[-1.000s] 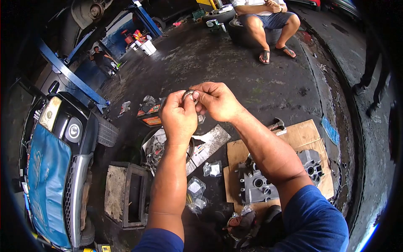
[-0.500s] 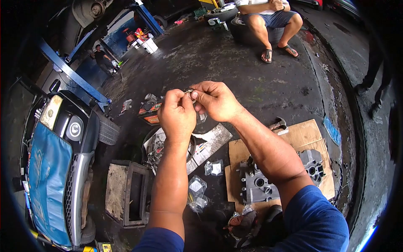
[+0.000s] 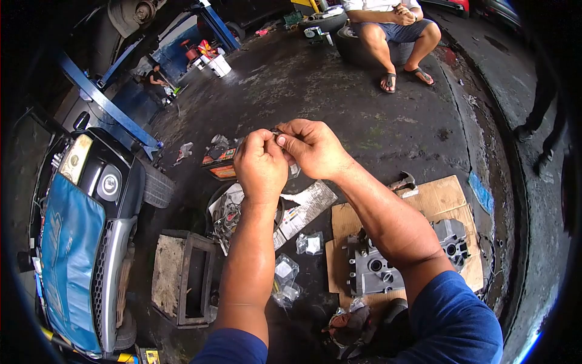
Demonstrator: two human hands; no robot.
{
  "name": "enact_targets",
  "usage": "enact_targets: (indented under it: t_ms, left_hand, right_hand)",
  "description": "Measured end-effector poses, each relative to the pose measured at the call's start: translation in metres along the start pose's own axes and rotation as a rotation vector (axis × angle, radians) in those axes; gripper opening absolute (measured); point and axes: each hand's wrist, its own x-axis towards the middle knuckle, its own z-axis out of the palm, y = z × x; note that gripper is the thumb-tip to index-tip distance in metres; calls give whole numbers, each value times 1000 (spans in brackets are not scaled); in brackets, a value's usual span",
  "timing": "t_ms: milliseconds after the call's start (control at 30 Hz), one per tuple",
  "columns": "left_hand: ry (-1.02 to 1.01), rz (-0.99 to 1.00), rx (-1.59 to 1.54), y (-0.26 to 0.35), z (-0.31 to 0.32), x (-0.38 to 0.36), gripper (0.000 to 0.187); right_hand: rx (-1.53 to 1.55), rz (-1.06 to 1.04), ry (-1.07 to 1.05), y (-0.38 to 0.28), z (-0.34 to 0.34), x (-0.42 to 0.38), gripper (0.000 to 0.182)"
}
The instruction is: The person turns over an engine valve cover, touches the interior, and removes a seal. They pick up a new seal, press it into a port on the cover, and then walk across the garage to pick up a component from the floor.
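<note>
My left hand (image 3: 262, 170) and my right hand (image 3: 314, 148) meet in front of me, held above the dark floor. Thumbs and fingers of both are closed in a pinch around one small dark metal part (image 3: 276, 133). My fingers cover most of it, so its kind cannot be made out. Below my right forearm, a grey cast-metal engine part (image 3: 371, 276) with round openings lies on flattened cardboard (image 3: 445, 191). Small clear plastic bags (image 3: 285, 273) lie on the floor between my forearms.
A hammer (image 3: 403, 181) lies by the cardboard's top edge. Left of my arms are an open-topped box (image 3: 168, 273), an orange-and-black box (image 3: 219, 165) and a car (image 3: 118, 242) with a blue cover (image 3: 71, 261). Ahead, a person (image 3: 391, 33) sits on a tyre (image 3: 351, 48).
My left hand has shifted slightly right and turned a little, closer against my right hand. Less of the small part shows now. The person far left has bent forward.
</note>
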Motion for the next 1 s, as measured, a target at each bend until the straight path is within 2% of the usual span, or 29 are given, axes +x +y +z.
enact_targets:
  t_ms: [300,500,700,1000]
  left_hand:
    - [-108,138,89,11,-9,5,7]
    - [-243,132,-43,14,-17,6,10]
    - [-228,234,-73,10,-18,5,10]
    - [-231,254,-111,18,-20,3,14]
  right_hand:
    - [161,99,20,4,-7,-1,23]
    - [361,163,45,9,-9,2,24]
    - [425,134,21,13,-8,3,25]
    - [486,115,-7,11,-7,1,26]
